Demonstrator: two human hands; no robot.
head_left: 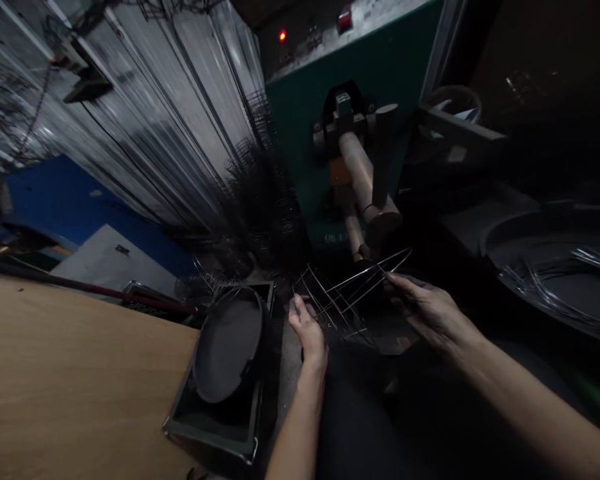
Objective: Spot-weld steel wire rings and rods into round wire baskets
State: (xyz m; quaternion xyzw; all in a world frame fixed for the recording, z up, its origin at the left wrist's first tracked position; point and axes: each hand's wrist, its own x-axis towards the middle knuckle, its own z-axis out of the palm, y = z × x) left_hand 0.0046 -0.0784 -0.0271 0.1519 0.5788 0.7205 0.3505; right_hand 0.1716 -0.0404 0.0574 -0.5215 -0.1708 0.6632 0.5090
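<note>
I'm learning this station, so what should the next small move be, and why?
Perhaps ease the wire frame up toward the lower metal rod: the left hand and right hand grip the frame's opposite sides, and in this view it sits just below that rod.

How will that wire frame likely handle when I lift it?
The wire frame is probably light for its size, being mostly open gaps between thin wires. It seems fairly stiff, spanning from the left hand to the right hand without obvious sag. Its shiny metal may be slippery.
</note>
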